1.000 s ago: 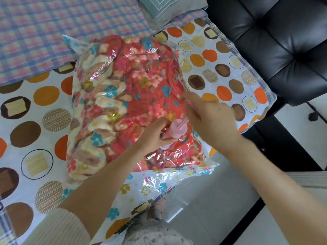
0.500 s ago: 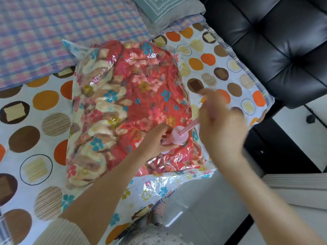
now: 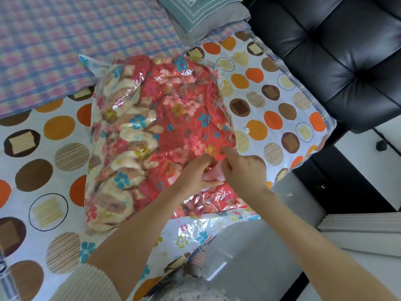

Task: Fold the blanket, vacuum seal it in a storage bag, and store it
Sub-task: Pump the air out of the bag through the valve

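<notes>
The left hand [image 3: 195, 171] and right hand [image 3: 242, 170] both grasp the small pink plastic pump [image 3: 213, 175] standing between them on the clear plastic storage bag [image 3: 152, 118].

I see the blanket [image 3: 173, 118] in the bag [image 3: 195, 233] on the bed [image 3: 43, 170], my left hand [image 3: 195, 172] and right hand [image 3: 243, 170] holding the pump [image 3: 213, 173] on its near right part, a pillow [image 3: 199, 16] behind, a sofa [image 3: 336, 51] to the right.

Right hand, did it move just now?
Yes. The right hand moved left, back onto the pink pump on the storage bag, from over the bag's right edge.
</notes>
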{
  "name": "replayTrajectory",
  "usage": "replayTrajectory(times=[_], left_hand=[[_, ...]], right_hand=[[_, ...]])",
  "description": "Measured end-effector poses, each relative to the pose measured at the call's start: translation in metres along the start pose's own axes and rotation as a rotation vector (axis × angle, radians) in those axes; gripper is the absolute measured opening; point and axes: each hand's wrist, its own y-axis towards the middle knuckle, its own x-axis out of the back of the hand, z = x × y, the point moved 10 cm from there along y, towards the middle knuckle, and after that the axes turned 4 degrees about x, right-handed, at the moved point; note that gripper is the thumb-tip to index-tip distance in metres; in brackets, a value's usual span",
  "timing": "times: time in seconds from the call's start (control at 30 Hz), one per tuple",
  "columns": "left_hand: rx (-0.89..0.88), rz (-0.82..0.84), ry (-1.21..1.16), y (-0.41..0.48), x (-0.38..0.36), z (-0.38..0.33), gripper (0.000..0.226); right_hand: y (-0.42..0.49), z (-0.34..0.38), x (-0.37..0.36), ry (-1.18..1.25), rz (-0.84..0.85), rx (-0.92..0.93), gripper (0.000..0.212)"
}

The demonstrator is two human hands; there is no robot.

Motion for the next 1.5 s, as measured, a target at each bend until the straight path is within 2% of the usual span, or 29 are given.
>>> replayTrajectory(times=[0.07, 0.13, 0.2, 0.23, 0.3, 0.33, 0.4, 0.47, 0.53, 0.6, 0.7, 0.8, 0.87, 0.97, 1.07, 1.17, 1.23, 1.3, 1.37, 1.43, 1.5], left_hand=[[0.01, -0.007, 0.018, 0.001, 0.001, 0.003, 0.04], [0.031, -0.005, 0.038, 0.002, 0.001, 0.009, 0.041], [0.051, -0.001, 0.034, 0.0, 0.0, 0.012, 0.041], [0.059, -0.001, 0.024, 0.0, 0.0, 0.012, 0.041], [0.069, 0.001, -0.026, -0.001, 0.0, 0.012, 0.038], [0.072, 0.006, -0.051, -0.002, 0.001, 0.012, 0.036], [0.069, 0.001, -0.048, 0.0, 0.003, 0.011, 0.036], [0.067, 0.002, -0.007, 0.002, 0.003, 0.012, 0.038], [0.061, 0.009, 0.018, 0.002, 0.002, 0.012, 0.039], [0.054, 0.01, 0.018, 0.001, 0.001, 0.011, 0.04], [0.084, -0.003, -0.032, -0.001, 0.0, 0.01, 0.038], [0.114, -0.008, -0.046, -0.001, -0.001, 0.011, 0.044], [0.147, 0.005, -0.091, -0.003, -0.004, 0.013, 0.051], [0.189, -0.021, -0.148, -0.007, -0.004, 0.018, 0.041], [0.206, 0.017, -0.158, -0.003, -0.002, 0.018, 0.046], [0.2, 0.043, -0.134, 0.001, -0.002, 0.021, 0.047], [0.202, 0.043, -0.104, 0.0, -0.003, 0.02, 0.044], [0.203, 0.037, -0.1, 0.0, -0.003, 0.019, 0.04], [0.195, 0.035, -0.09, -0.001, -0.003, 0.017, 0.043], [0.191, 0.03, -0.088, 0.001, -0.001, 0.017, 0.047], [0.199, 0.039, -0.084, 0.002, -0.001, 0.02, 0.047]], right_hand=[[0.01, 0.005, 0.031, 0.034, 0.002, 0.025, 0.026], [0.014, 0.01, 0.082, 0.082, -0.16, 0.045, 0.023], [0.007, 0.004, 0.094, 0.12, -0.321, -0.038, 0.025], [0.001, 0.0, 0.076, 0.127, -0.302, -0.08, 0.026], [-0.008, 0.011, 0.008, 0.129, -0.07, -0.026, 0.029], [-0.009, 0.01, -0.01, 0.084, -0.009, -0.006, 0.029], [-0.002, 0.008, 0.003, 0.034, -0.026, 0.033, 0.023], [0.006, 0.012, 0.055, 0.025, -0.181, 0.094, 0.018], [0.004, 0.011, 0.093, 0.078, -0.323, 0.073, 0.02], [-0.006, 0.004, 0.079, 0.148, -0.398, 0.027, 0.019], [-0.01, 0.005, -0.02, 0.137, -0.076, 0.017, 0.023], [-0.006, -0.005, -0.055, 0.131, 0.052, -0.021, 0.024], [-0.006, -0.001, -0.051, 0.111, 0.045, 0.003, 0.024], [-0.006, 0.009, -0.032, 0.038, -0.055, 0.089, 0.027], [0.006, 0.02, 0.051, 0.069, -0.24, 0.206, 0.024], [0.013, 0.013, 0.097, 0.167, -0.326, 0.062, 0.024], [0.005, 0.01, 0.057, 0.148, -0.236, 0.01, 0.026], [-0.004, 0.02, -0.013, 0.019, 0.01, 0.056, 0.027], [0.001, 0.016, -0.012, -0.053, 0.039, 0.074, 0.025], [0.012, 0.016, 0.036, 0.013, -0.11, 0.12, 0.021], [0.016, 0.016, 0.073, 0.066, -0.245, 0.073, 0.021]])
